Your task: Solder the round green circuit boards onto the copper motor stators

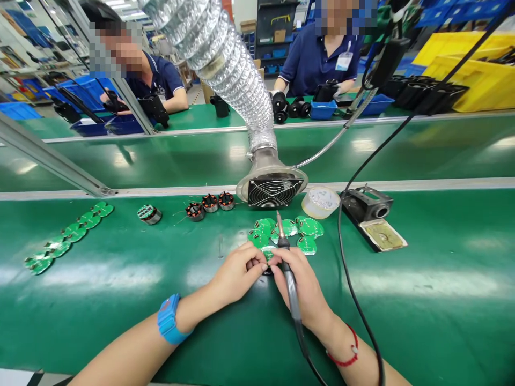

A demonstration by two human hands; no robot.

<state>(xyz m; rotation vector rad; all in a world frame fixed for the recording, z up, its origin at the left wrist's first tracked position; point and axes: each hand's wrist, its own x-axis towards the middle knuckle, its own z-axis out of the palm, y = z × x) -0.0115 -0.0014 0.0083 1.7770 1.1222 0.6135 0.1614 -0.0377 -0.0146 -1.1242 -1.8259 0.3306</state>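
My left hand [241,271], with a blue band at the wrist, has its fingers closed at the left edge of a round green circuit board [267,251]. A dark part shows under the board, mostly hidden by my fingers. My right hand [300,279] holds a soldering iron [293,295], its tip pointing away from me above the boards. The thumb and fingertips of that hand also pinch at the right side of the same board. Just beyond my hands lies a loose cluster of green circuit boards [309,227].
A fume extractor [272,190] hangs at the middle. Right of it are a solder spool [321,202] and an iron stand [368,203] with a sponge. Leftward lie several wound stators [210,203], a board-topped stator [149,214] and a board row [74,232]. Two co-workers sit opposite.
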